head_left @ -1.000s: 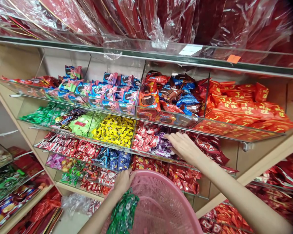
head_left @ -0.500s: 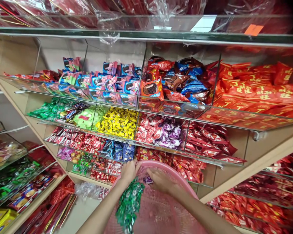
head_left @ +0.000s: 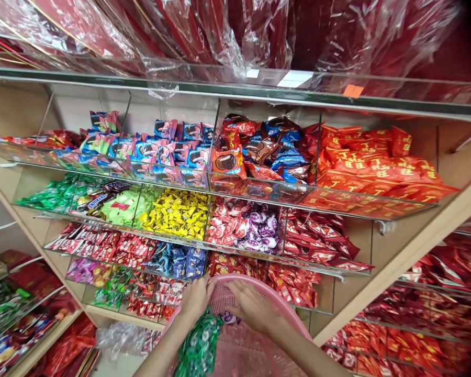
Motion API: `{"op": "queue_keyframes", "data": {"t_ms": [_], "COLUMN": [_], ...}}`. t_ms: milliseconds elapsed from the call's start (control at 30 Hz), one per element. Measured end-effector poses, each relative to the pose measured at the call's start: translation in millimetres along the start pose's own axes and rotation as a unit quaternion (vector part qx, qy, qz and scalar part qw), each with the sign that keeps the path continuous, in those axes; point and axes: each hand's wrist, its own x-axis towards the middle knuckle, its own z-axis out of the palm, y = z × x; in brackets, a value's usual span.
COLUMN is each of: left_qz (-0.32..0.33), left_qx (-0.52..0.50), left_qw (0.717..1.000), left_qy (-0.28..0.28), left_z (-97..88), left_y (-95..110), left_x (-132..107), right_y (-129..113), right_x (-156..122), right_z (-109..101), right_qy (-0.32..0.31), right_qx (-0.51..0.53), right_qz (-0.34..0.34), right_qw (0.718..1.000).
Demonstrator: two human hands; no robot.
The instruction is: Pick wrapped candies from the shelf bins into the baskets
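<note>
My left hand (head_left: 195,300) is closed on the rim of a pink mesh basket (head_left: 282,311) at the bottom centre. A green and white packet (head_left: 199,348) hangs from the same hand. My right hand (head_left: 250,303) is inside the basket, fingers curled, just over a small purple sweet (head_left: 228,317) at its fingertips. Whether it grips the sweet I cannot make out. Above the basket, a clear bin holds red, white and purple wrapped sweets (head_left: 245,229).
Tilted clear bins on a wooden rack hold yellow sweets (head_left: 178,212), green packets (head_left: 53,195), blue biscuit packs (head_left: 168,149), brown and red packs (head_left: 265,146) and red packets (head_left: 377,165). Red goods in plastic wrap (head_left: 235,31) lie on top. More shelves stand at left and right.
My right hand left the purple and red sweets bin, came down into the pink basket, and now sits by a purple sweet. The left hand kept its hold on the rim.
</note>
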Motion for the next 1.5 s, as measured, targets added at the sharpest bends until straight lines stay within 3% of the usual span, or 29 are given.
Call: {"op": "queue_keyframes", "data": {"t_ms": [133, 200, 300, 433, 600, 767, 900, 1033, 1133, 1267, 1367, 1500], "left_qz": [-0.01, -0.007, -0.005, -0.012, -0.021, -0.015, -0.017, -0.021, -0.023, -0.012, -0.013, -0.017], "left_qx": [0.006, 0.004, 0.0, 0.0, -0.008, -0.014, -0.013, -0.005, -0.002, -0.003, -0.003, 0.005], "left_qw": [1.0, 1.0, 1.0, 1.0, 1.0, 1.0, 1.0, 1.0, 1.0, 1.0, 1.0, 1.0], "left_qy": [-0.005, -0.004, 0.005, 0.007, 0.003, 0.009, 0.005, 0.002, 0.0, 0.007, 0.005, 0.003], "left_z": [-0.1, 0.1, 1.2, 1.9, 1.0, 0.7, -0.8, -2.2, -2.3, -2.5, -3.2, -4.6], "left_y": [0.5, 0.3, -0.3, -0.1, 0.4, 0.2, 1.6, 3.5, 4.5, 5.2, 5.6, 6.7], "left_x": [0.0, -0.3, -1.0, -1.1, -1.2, -2.2, -2.5, -3.3, -4.0, -5.4, -6.4, -7.1], "right_y": [-8.5, -4.9, 9.8, 29.4, 35.4, 32.6, 18.1, -18.5, -34.3, -8.1, 24.1, 36.3], "right_x": [13.3, 23.0, 40.7, 63.4, 76.5, 70.9, 50.0, 17.5, -0.7, -11.4, -15.5, -19.5], "right_z": [-73.7, -106.4, -138.3, -149.5, -145.4, -149.9, -152.3, -143.0, -117.5, -50.6, -4.0, 17.4], "right_qy": [0.156, 0.223, 0.257, 0.228, 0.195, 0.219, 0.236, 0.215, 0.129, -0.02, -0.103, -0.121], "right_qx": [-0.001, -0.055, -0.177, -0.296, -0.325, -0.305, -0.27, -0.167, -0.047, 0.043, 0.042, -0.005], "right_qz": [-0.013, -0.008, 0.021, 0.056, 0.077, 0.08, 0.067, 0.016, -0.038, -0.037, 0.035, 0.075], "right_qw": [0.988, 0.973, 0.95, 0.926, 0.922, 0.923, 0.931, 0.962, 0.99, 0.998, 0.993, 0.99]}}
